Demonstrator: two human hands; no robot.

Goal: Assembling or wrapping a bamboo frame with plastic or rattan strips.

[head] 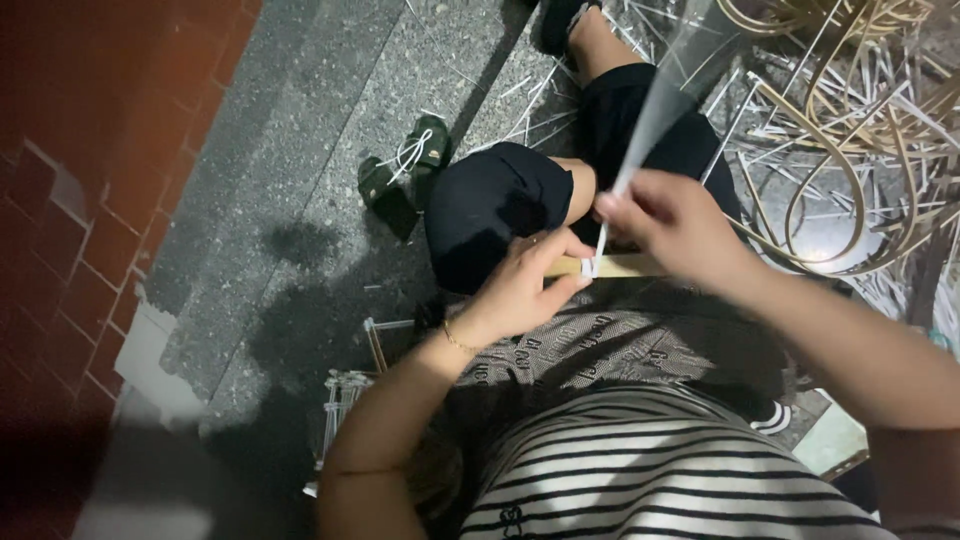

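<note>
pinching a thin pale strip (650, 110) between thumb and fingers, the right hand (672, 218) is drawing it upward and away from a flat tan slat (625, 266) that is lying across the person's lap. the left hand (522, 290) is curling closed around the near end of that slat, thumb on top, pressing it steady against the knee; a fine bracelet (458, 340) is sitting on that wrist.

judging by how things lie, the work is looking well under way but far from finished: the strip is standing free along most of its length while its lower end is meeting the slat at the right hand's fingertips, and much of the slat is showing beyond the hands. whether the strip is being split off or laid on, the view is not telling.

the strip is looking papery, narrow and slightly translucent, blurring toward its top (likely from movement). the slat is looking stiff, smooth and woody. to the right, a heap of cane loops (850, 130) is curving in broad, springy arcs, and pale slivers (760, 130) are littering the floor (300, 180), which is speckled grey stone, with a red brick wall (70, 200) alongside. a pair of dark green sandals (405, 170) is resting near the knee, and a striped shirt (650, 470) is filling the bottom of the view.
</note>
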